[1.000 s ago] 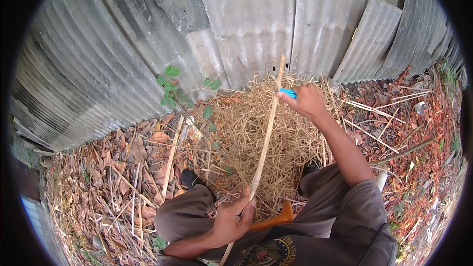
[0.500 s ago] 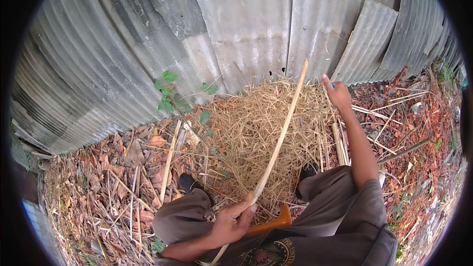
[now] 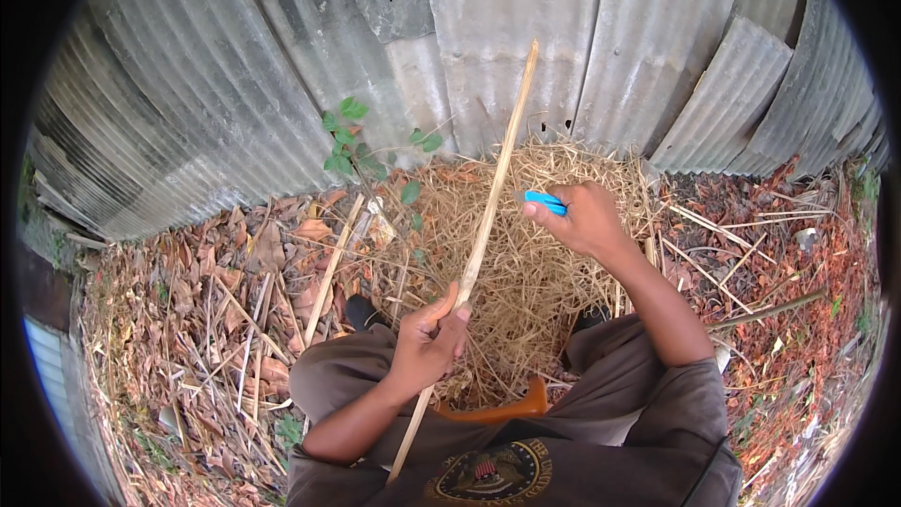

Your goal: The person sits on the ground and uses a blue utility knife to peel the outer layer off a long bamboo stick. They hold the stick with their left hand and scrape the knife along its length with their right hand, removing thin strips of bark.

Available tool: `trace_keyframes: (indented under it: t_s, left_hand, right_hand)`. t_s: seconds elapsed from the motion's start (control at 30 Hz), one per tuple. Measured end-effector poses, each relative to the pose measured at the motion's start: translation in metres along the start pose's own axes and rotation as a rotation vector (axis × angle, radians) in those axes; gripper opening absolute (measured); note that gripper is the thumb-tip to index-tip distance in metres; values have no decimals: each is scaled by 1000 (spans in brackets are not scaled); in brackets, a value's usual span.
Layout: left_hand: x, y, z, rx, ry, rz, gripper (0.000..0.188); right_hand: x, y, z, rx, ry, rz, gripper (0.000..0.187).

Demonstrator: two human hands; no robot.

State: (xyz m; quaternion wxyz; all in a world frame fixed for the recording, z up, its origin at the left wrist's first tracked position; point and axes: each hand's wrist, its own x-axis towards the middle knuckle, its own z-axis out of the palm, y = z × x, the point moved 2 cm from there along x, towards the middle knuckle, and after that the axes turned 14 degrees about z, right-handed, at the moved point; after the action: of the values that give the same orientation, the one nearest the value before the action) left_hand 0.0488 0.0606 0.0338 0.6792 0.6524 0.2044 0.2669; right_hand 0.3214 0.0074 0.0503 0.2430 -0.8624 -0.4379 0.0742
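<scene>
A long, pale, peeled stick (image 3: 496,197) slants up and away from my lap, its narrowed tip rising in front of the metal sheets. Around its lower part, my left hand (image 3: 430,343) is closed, thumb and fingers wrapped on the wood. The stick's thin near end passes below that hand toward my shirt. My right hand (image 3: 587,218) is closed around a blue-handled cutter knife (image 3: 546,203), a short way right of the stick and apart from it. Its blade is hardly visible. Beneath both hands lies a heap of curly straw-coloured shavings (image 3: 535,282).
Corrugated metal sheets (image 3: 516,9) form a fence ahead. A leafy green plant (image 3: 352,145) grows at its foot. Dry leaves and sticks (image 3: 225,319) cover the ground at left, reddish litter (image 3: 798,310) at right. A curved orange piece (image 3: 507,404) sits between my legs.
My right hand has come from the far right back toward me and to the left, near the stick. My left hand has moved up and away from my lap, and the stick stands more upright.
</scene>
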Motion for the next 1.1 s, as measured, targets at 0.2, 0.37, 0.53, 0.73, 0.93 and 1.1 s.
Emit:
trace_keyframes:
  t_s: [0.2,0.37,0.53,0.73,0.93,1.1]
  left_hand:
    - [2,-10,-2,169,31,128,31]
    - [-4,-4,-1,273,-19,164,35]
    - [-10,-8,-4,312,7,183,39]
    - [-8,-10,-6,378,-31,209,43]
    - [-24,-2,1,468,-199,222,37]
    - [-21,-10,-10,536,-79,301,38]
  right_hand:
    - [-24,-24,24,-72,-17,-171,74]
    - [-12,-17,19,-122,43,-72,73]
    - [-28,-32,25,-138,40,-235,73]
    - [-6,-13,27,-144,100,-112,76]
    - [37,41,2,-134,113,202,80]
    - [-28,-22,31,-221,-84,-152,79]
